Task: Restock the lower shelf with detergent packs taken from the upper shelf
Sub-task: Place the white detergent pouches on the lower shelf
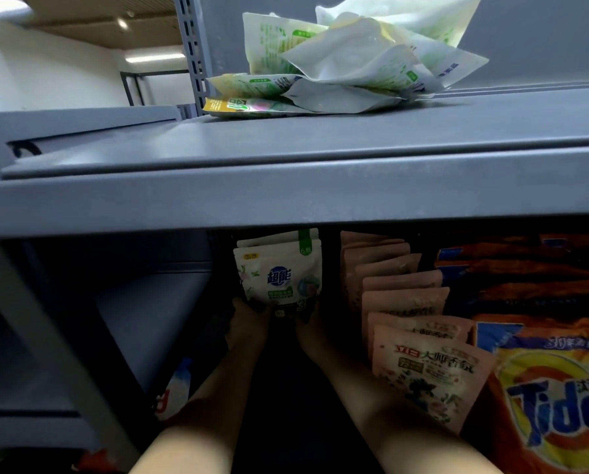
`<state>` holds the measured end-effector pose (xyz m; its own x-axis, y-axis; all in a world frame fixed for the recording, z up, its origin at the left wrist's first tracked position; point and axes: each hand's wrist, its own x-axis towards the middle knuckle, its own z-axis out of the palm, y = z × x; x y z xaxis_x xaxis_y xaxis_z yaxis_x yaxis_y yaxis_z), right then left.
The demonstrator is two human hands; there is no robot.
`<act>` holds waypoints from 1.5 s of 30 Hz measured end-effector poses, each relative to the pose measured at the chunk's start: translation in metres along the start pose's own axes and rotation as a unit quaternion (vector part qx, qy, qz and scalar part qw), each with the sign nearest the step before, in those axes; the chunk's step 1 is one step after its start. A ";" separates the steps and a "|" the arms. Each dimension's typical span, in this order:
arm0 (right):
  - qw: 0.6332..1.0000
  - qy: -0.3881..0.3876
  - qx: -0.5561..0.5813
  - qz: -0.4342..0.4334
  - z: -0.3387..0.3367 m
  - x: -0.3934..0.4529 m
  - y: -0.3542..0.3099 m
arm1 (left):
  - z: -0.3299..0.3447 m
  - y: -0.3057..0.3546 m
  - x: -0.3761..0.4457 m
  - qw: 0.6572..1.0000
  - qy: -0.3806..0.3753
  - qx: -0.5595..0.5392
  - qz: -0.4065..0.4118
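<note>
Gripping white detergent pack (279, 278) bottom edge, both hands (248, 323), beside pink packs (402, 295).

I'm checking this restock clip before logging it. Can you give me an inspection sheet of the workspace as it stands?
Surface: grey upper shelf, front part bare; lower shelf in shadow.
Job's things: loose pile of white-green packs at the back of the upper shelf; upright white packs on the lower shelf.
Clutter: row of pink packs and orange Tide bags to the right.
Grippers: left hand and right hand hold the front white pack's bottom corners; fingers in shadow.
Cables: nothing seen.
Surroundings: perforated upright, ceiling lights beyond.
</note>
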<state>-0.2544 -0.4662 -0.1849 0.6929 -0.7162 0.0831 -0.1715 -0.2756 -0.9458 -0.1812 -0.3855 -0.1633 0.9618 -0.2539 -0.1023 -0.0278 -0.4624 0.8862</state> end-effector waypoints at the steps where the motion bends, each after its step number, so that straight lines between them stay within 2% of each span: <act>1: 1.000 -0.006 -0.004 -0.004 -0.001 -0.006 -0.002 | -0.002 0.000 -0.003 1.000 0.000 -0.002 0.009; 4: 0.998 -0.040 -0.040 -0.011 -0.009 -0.023 -0.013 | -0.009 0.001 -0.018 0.999 0.012 0.041 0.026; 7: 0.986 -0.095 -0.137 -0.021 -0.022 -0.042 -0.021 | -0.020 0.004 -0.041 0.994 0.002 0.101 0.040; 11: 0.969 -0.153 -0.190 -0.028 -0.044 -0.063 -0.041 | -0.039 0.018 -0.071 0.983 -0.008 0.143 0.111; 16: 0.959 -0.166 -0.222 -0.054 -0.076 -0.099 -0.069 | -0.055 0.035 -0.113 0.976 -0.001 0.202 0.085; 18: 0.955 -0.173 -0.234 -0.052 -0.095 -0.113 -0.082 | -0.061 0.044 -0.132 0.963 0.012 0.259 0.077; 20: 0.937 -0.170 -0.299 -0.061 -0.115 -0.127 -0.100 | -0.069 0.058 -0.154 0.947 0.020 0.315 0.066; 23: 0.902 -0.167 -0.382 -0.108 -0.148 -0.151 -0.126 | -0.082 0.077 -0.195 0.935 -0.004 0.345 0.079; 27: 0.893 -0.171 -0.386 -0.155 -0.192 -0.178 -0.150 | -0.103 0.102 -0.253 0.926 0.031 0.359 0.116; 30: 0.889 -0.115 -0.389 -0.213 -0.224 -0.192 -0.169 | -0.115 0.127 -0.288 0.923 0.055 0.340 0.170; 35: 0.892 -0.050 -0.334 -0.300 -0.266 -0.206 -0.214 | -0.135 0.178 -0.326 0.920 0.170 0.234 0.263; 39: 0.904 -0.022 -0.298 -0.307 -0.288 -0.197 -0.251 | -0.153 0.222 -0.323 0.911 0.215 0.184 0.301; 45: 0.927 0.052 -0.262 -0.263 -0.303 -0.152 -0.286 | -0.162 0.279 -0.277 0.922 0.189 0.125 0.314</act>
<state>-0.5229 -0.4725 0.1677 0.7108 -0.4442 0.5455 -0.1645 -0.8589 -0.4850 -0.4111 -0.3063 0.1856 0.7601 -0.2451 0.6018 -0.6274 -0.5181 0.5814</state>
